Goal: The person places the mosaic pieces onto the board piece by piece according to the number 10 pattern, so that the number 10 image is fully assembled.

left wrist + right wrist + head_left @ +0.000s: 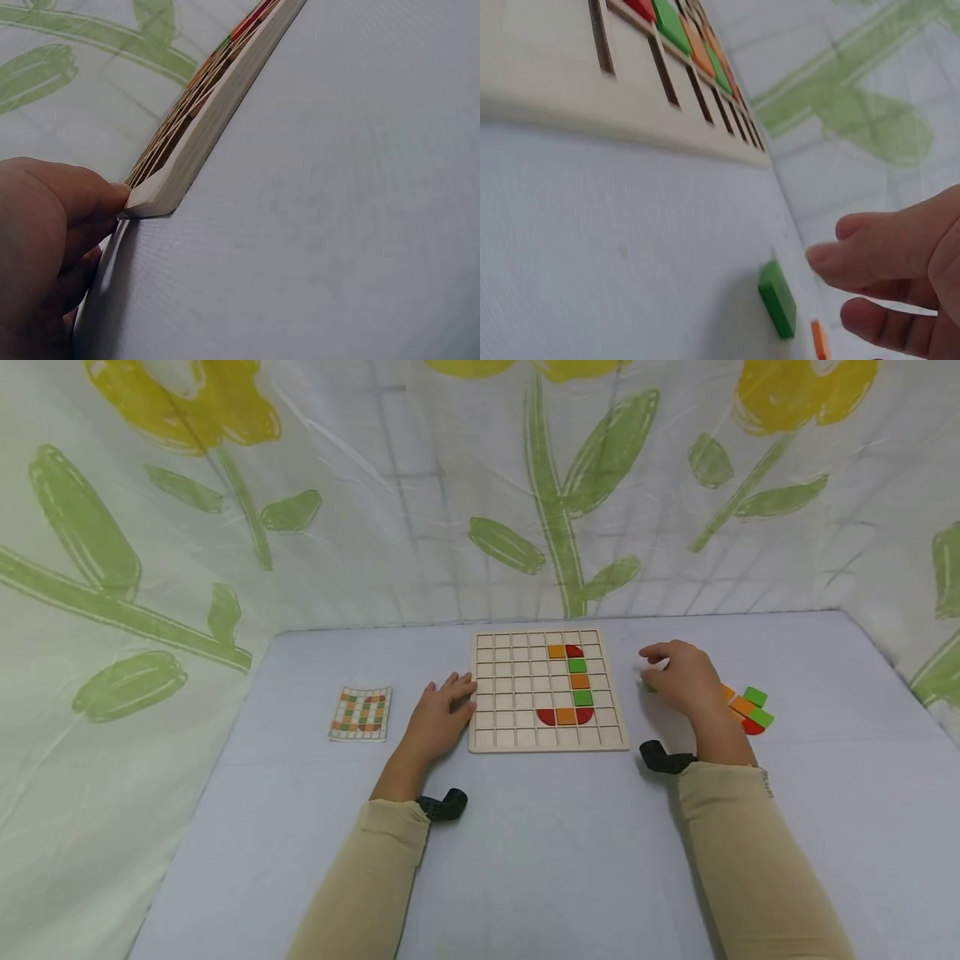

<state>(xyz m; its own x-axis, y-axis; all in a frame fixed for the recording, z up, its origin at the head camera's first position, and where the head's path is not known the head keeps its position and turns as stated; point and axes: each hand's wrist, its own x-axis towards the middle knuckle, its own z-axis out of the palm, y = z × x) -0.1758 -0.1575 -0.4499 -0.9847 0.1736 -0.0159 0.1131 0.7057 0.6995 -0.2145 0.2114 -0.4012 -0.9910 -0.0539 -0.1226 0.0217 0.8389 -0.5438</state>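
Observation:
A square wooden grid board [510,727] lies on the table with orange, green and red pieces in its right part. My left hand [442,718] rests against the board's left edge, its fingers spread and relaxed. In the left wrist view the thumb [94,193] touches the board's corner [154,195]. On the other side, my right hand [681,681] hovers right of the board with nothing between thumb and fingers. Just beyond its fingertips a loose green block [778,300] sits on the table, mostly hidden in the head view.
Several loose orange, green and red pieces [753,697] lie right of my right hand, partly hidden by it. A pattern card [360,714] lies left of my left hand. Behind the table hangs a flowered curtain [337,527].

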